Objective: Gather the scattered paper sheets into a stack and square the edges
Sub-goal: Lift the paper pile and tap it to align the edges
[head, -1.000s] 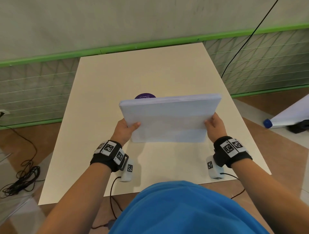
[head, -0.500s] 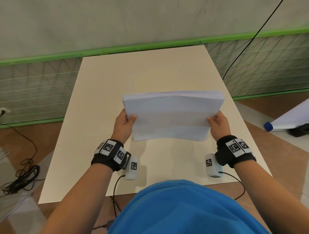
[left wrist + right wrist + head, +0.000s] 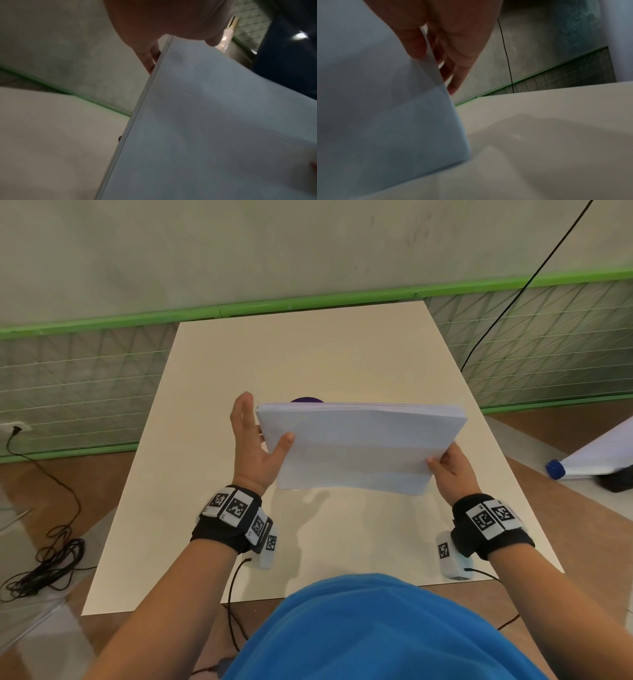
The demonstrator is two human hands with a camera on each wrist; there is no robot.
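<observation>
The person wears a bright blue top and has bare forearms. Each wrist carries a black fabric band: the left band at eight o'clock, the right band at four. White tiles printed with black square codes sit on both. A small white camera block hangs under each wrist, trailing a thin black cable.

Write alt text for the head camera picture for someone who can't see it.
Two hands hold a stack of white paper upright above a beige table: the right hand grips one side, the left hand lies flat against the other. A purple object peeks out behind the stack.
</observation>
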